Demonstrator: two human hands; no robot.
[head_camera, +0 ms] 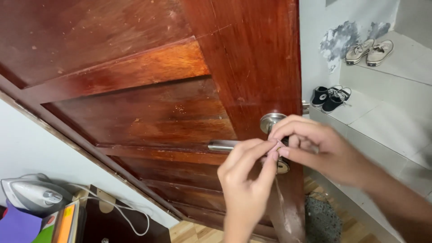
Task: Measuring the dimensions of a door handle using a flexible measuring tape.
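Both hands' fingers [270, 146] pinching a small pink piece [275, 145] at door lock [282, 166].

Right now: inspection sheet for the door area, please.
Surface: wooden door, worn and speckled.
Job's things: steel lever handle; small pinkish piece by the lock.
Clutter: iron, books, dark sneakers, pale sneakers.
Grippers: left hand and right hand pinch the piece together.
Cables: white cord from the iron.
Surroundings: tiled steps, patchy wall.
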